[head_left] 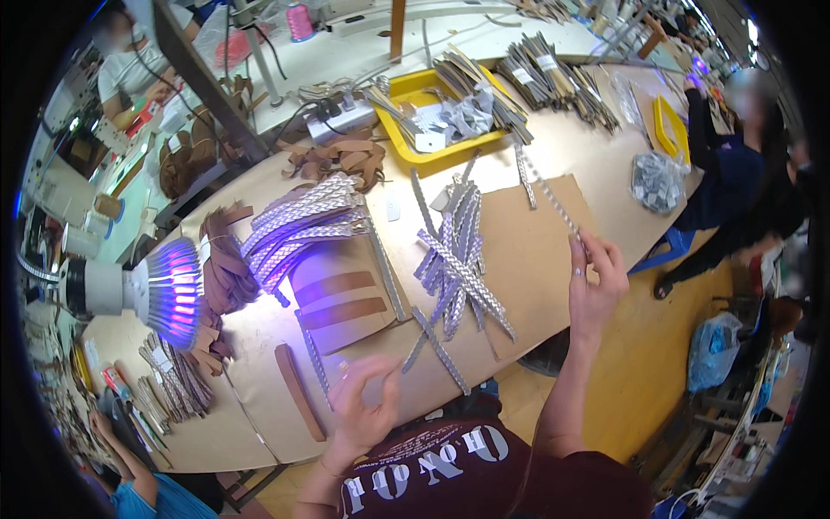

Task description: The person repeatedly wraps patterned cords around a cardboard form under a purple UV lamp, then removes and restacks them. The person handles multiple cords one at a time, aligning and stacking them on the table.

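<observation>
My right hand [596,278] is closed in a pinch on the end of a thin braided strip [552,197], which slants up and left over a brown cardboard sheet [536,251]. Low in the middle, my left hand [367,406] has its fingers curved and apart, with nothing visible between them. Close to its fingertips, two narrow strips lie crossed [439,350]. Further up is a loose pile of silvery braided strips [454,259]. Left of that, more braided strips [303,216] rest above a brown card [341,333] bearing two flat brown straps [346,298].
A yellow tray [406,154] of strips and tags stands at the back, beside bundled dark strips [553,73]. A lamp [164,294] glows purple at left, near brown strap bundles [229,268]. A bag of grey pieces [657,182] lies far right. Other people work around the table.
</observation>
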{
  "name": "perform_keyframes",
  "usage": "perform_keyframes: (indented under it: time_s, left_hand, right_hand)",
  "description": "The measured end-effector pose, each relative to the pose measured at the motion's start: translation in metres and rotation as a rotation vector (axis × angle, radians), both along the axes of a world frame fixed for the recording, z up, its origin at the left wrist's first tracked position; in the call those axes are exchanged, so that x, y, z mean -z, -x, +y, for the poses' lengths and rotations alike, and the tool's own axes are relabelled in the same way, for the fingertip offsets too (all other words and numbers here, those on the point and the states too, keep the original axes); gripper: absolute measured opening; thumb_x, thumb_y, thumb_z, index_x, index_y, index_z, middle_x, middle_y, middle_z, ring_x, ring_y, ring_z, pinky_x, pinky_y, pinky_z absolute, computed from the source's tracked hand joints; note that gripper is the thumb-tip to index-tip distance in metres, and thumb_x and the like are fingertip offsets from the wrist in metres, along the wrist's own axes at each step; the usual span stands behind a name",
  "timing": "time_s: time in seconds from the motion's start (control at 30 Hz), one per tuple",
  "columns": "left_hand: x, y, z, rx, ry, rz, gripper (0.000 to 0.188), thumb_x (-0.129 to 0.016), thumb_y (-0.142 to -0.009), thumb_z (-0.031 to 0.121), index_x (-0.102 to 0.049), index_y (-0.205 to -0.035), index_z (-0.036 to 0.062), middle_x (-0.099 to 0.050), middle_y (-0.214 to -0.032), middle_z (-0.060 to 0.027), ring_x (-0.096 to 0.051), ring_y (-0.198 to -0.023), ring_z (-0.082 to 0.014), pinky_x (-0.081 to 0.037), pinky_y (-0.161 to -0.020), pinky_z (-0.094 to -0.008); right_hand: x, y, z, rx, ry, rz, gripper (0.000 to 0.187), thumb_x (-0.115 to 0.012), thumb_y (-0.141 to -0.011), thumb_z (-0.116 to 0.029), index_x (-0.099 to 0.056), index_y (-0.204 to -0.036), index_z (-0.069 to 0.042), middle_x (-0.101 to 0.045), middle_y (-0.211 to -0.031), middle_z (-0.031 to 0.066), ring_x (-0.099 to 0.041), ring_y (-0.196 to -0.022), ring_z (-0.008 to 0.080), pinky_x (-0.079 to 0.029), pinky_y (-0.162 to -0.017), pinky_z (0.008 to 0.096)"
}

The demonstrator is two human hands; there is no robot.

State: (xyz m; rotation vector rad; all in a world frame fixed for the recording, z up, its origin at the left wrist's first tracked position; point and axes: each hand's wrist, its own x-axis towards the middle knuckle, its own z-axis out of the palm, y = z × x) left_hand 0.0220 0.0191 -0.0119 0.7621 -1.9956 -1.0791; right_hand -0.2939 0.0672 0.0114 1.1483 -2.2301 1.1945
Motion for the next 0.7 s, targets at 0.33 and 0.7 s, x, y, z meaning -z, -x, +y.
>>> perform_keyframes:
  time_s: [0.33,0.7]
  left_hand:
    - [-0.035,-0.002,-0.057,-0.233,-0.813,0.734,0.049,-0.051,-0.101,0.012,-0.035,-0.145,0.0005,-0.056,-0.133,-0.0201,-0.062,-0.115,-0.0273,-0.054,-0.093,-0.037]
    - [-0.001,-0.049,-0.074,-0.415,-0.713,0.902,0.036,-0.053,-0.1,0.012,-0.047,-0.133,-0.0006,-0.061,-0.126,-0.0189,-0.064,-0.111,-0.0263,-0.055,-0.094,-0.0378]
  right_hand:
    - [0.001,-0.112,-0.048,-0.742,0.134,0.19,0.041,-0.079,-0.065,0.003,-0.077,-0.102,-0.012,-0.064,-0.086,0.0027,-0.057,-0.066,0.0162,-0.041,-0.058,0.0287]
    - [0.006,-0.158,-0.079,-1.053,0.108,-0.591,0.074,-0.077,-0.079,0.002,-0.038,-0.141,-0.003,-0.064,-0.096,0.0105,-0.061,-0.08,0.0135,-0.051,-0.07,0.0263]
